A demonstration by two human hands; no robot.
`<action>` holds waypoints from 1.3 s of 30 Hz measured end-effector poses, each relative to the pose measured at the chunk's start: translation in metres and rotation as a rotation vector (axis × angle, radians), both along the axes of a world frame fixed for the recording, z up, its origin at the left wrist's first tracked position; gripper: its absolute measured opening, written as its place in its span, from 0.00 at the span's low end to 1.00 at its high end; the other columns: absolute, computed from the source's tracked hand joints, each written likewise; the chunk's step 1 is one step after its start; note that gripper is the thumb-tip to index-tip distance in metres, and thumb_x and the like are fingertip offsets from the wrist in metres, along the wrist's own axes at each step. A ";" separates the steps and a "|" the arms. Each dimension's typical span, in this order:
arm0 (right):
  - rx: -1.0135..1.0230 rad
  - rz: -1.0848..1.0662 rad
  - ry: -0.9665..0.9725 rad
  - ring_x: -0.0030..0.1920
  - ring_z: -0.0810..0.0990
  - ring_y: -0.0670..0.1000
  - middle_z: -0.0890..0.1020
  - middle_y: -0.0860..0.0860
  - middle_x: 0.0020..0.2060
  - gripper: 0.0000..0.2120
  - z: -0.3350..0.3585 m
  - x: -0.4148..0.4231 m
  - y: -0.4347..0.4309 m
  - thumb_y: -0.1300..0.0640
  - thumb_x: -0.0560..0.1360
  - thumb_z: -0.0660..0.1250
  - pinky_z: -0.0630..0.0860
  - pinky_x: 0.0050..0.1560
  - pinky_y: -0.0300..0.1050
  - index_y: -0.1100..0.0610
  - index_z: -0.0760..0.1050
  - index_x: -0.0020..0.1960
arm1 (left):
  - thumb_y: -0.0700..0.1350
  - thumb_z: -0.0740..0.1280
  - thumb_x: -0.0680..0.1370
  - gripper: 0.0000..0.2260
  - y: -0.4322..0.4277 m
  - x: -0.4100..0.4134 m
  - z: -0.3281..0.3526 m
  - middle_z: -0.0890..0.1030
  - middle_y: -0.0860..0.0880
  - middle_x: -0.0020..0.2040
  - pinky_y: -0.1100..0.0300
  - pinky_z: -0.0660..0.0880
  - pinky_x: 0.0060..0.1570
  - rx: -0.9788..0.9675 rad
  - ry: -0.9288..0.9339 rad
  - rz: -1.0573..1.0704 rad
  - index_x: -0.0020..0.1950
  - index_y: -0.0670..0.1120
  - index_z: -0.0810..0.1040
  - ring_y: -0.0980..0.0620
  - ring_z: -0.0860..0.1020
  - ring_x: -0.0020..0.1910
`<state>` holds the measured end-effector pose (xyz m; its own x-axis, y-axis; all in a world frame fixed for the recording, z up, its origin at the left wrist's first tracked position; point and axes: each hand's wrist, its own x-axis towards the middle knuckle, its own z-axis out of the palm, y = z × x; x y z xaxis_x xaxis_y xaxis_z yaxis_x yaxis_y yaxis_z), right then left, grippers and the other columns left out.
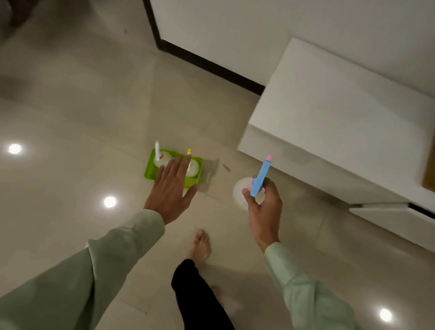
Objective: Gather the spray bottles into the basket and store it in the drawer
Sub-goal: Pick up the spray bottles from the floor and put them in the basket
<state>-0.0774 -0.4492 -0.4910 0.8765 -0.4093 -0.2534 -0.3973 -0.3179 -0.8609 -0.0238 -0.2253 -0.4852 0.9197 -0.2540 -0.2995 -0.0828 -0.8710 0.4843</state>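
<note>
Plainly unlabelled, a blue-topped spray bottle (pixel 258 179) sits in the right hand (pixel 264 206).

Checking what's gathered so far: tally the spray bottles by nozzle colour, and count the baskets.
White-nozzle spray bottle, in the green basket: 1
Yellow-nozzle spray bottle, in the basket: 1
Blue-nozzle spray bottle, held in the right hand: 1
Green basket, on the floor: 1
Total: 4 (3 bottles, 1 basket)
</note>
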 end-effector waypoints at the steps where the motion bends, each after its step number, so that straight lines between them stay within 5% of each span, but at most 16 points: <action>1: 0.006 0.011 0.011 0.54 0.79 0.51 0.81 0.51 0.50 0.11 -0.008 0.010 0.011 0.59 0.76 0.72 0.75 0.60 0.49 0.49 0.76 0.56 | 0.53 0.61 0.81 0.31 0.009 0.008 -0.005 0.58 0.46 0.80 0.44 0.52 0.78 -0.006 0.001 0.017 0.81 0.47 0.52 0.46 0.54 0.81; 7: 0.013 0.043 0.038 0.56 0.80 0.54 0.82 0.53 0.53 0.14 -0.061 0.065 0.083 0.60 0.75 0.72 0.76 0.59 0.52 0.59 0.77 0.60 | 0.55 0.59 0.81 0.31 0.069 0.058 -0.049 0.58 0.45 0.81 0.44 0.53 0.78 0.054 0.043 -0.003 0.80 0.47 0.53 0.46 0.56 0.80; 13: 0.013 0.119 0.025 0.53 0.77 0.49 0.74 0.47 0.52 0.11 -0.107 0.092 0.147 0.61 0.73 0.71 0.76 0.54 0.44 0.55 0.78 0.55 | 0.54 0.59 0.82 0.31 0.115 0.089 -0.084 0.57 0.45 0.81 0.43 0.53 0.78 0.025 0.103 -0.002 0.81 0.46 0.51 0.46 0.55 0.80; 24: -0.079 -0.003 0.120 0.50 0.79 0.54 0.80 0.50 0.48 0.13 -0.297 0.138 0.264 0.69 0.70 0.72 0.78 0.50 0.55 0.58 0.78 0.52 | 0.54 0.58 0.82 0.31 0.202 0.158 -0.248 0.55 0.44 0.81 0.43 0.52 0.79 0.019 0.224 -0.107 0.81 0.46 0.50 0.45 0.54 0.81; 30: -0.114 -0.057 0.151 0.51 0.78 0.53 0.79 0.50 0.50 0.15 -0.385 0.148 0.289 0.70 0.72 0.70 0.78 0.49 0.53 0.55 0.77 0.55 | 0.54 0.59 0.82 0.32 0.233 0.183 -0.320 0.55 0.44 0.81 0.44 0.52 0.79 0.012 0.255 -0.168 0.81 0.46 0.49 0.45 0.53 0.81; 39: -0.150 -0.063 0.207 0.50 0.78 0.55 0.79 0.53 0.49 0.12 -0.419 0.152 0.296 0.70 0.73 0.69 0.78 0.49 0.49 0.60 0.79 0.55 | 0.54 0.59 0.82 0.32 0.237 0.198 -0.346 0.55 0.45 0.82 0.44 0.51 0.79 -0.032 0.250 -0.214 0.81 0.47 0.49 0.46 0.53 0.81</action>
<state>0.0744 -0.1535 -0.9101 0.7840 -0.5077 -0.3573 -0.5831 -0.4048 -0.7044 0.1746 0.0117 -0.8313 0.7430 -0.4468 -0.4983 -0.1376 -0.8307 0.5395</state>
